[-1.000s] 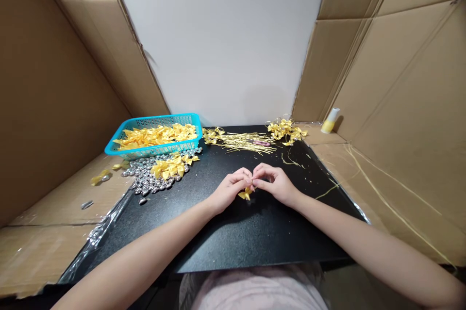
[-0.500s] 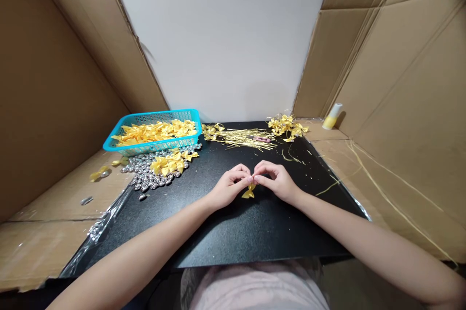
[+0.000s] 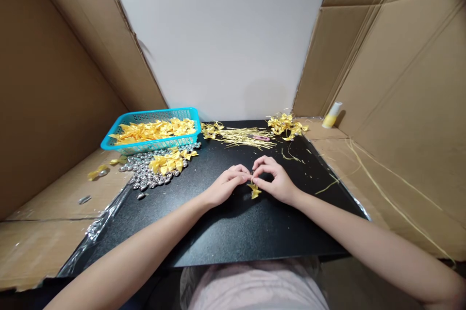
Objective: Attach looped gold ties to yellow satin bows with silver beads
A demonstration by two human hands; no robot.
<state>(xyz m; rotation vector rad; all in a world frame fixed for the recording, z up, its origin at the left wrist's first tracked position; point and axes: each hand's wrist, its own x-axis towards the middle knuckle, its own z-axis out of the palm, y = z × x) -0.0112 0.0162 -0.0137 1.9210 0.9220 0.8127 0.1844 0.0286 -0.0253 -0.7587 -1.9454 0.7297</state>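
Note:
A small yellow ribbon bow (image 3: 255, 192) hangs on a short thin cord just below my fingertips, over the black tabletop (image 3: 218, 232). My right hand (image 3: 275, 181) is closed in a pinch at the cord above the bow, thumb and index finger forming a ring. Facing it, my left hand (image 3: 228, 185) has its fingers pressed together, their tips meeting the cord's upper end. What exactly lies between the left fingertips is too small to make out. A shiny silver bit shows beside the bow, blurred.
At the left stands a turquoise basket (image 3: 105, 145) full of yellow bows. Silver beads (image 3: 143, 181) lie before it with several bows on top. Gold cord pieces (image 3: 240, 138), a pink tool (image 3: 261, 138) and corded bows (image 3: 286, 126) lie at the back. A spool (image 3: 332, 116) stands right.
The right fingers have opened into a wider ring and moved slightly off the left fingertips. The bow has turned and shifted a little right, with more cord showing above it.

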